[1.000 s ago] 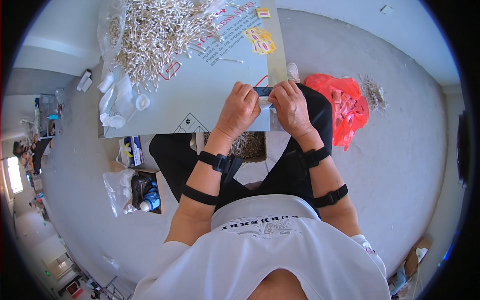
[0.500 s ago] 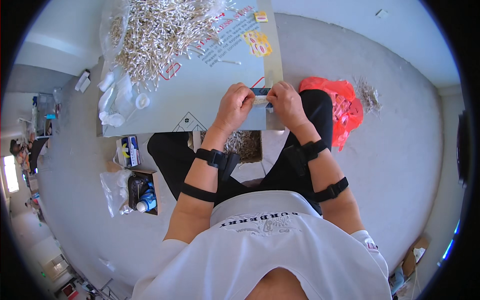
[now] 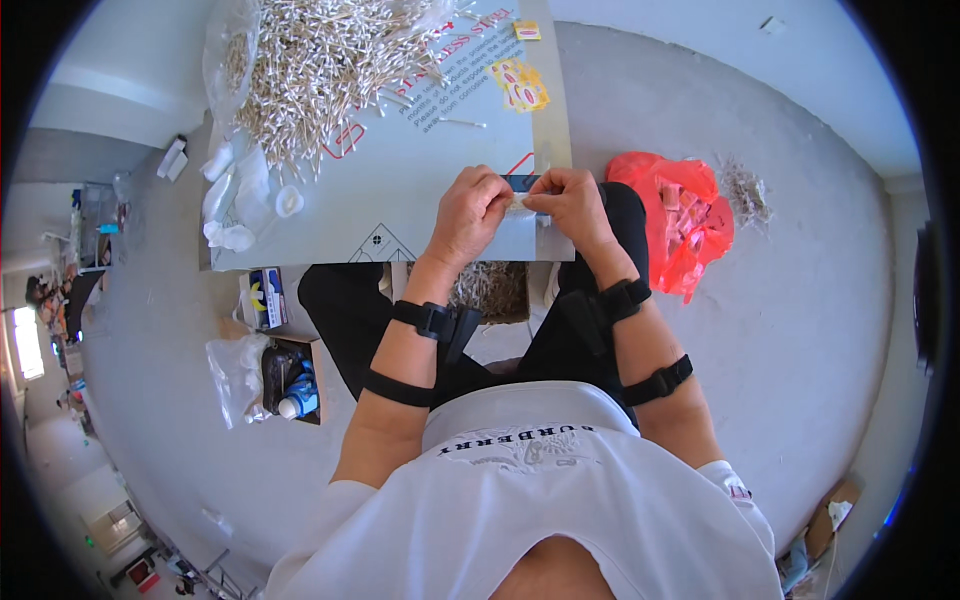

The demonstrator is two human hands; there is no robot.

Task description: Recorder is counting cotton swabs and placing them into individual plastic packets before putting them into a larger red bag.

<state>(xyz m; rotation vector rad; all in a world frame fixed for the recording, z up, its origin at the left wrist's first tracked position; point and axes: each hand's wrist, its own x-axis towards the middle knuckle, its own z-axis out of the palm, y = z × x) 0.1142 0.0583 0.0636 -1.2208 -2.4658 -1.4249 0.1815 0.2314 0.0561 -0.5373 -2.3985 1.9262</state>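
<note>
My left hand (image 3: 470,215) and my right hand (image 3: 572,208) meet near the table's front right, both with fingertips pinched. Between them is a small whitish, see-through packet (image 3: 518,203), mostly covered by the fingers; its contents are too small to make out. A dark blue flat piece (image 3: 522,183) lies on the table just behind it. Farther back on the grey table (image 3: 330,220) is a big heap of cotton swabs (image 3: 320,80), partly in a clear plastic bag (image 3: 228,75). Yellow-and-white printed slips (image 3: 520,86) lie at the right edge, with another small yellow slip (image 3: 527,30) behind them.
A red plastic bag (image 3: 690,255) with pink packets stands on the floor at right, beside scattered swabs (image 3: 745,190). Beneath the table is a box of swabs (image 3: 490,290). White crumpled wrapping (image 3: 228,236) lies table-left; a carton with a blue bottle (image 3: 300,395) sits below.
My right hand has moved left, closer to my left hand, its fingers now over the packet's right end. My left hand stays nearly in place. The view has shifted slightly.
</note>
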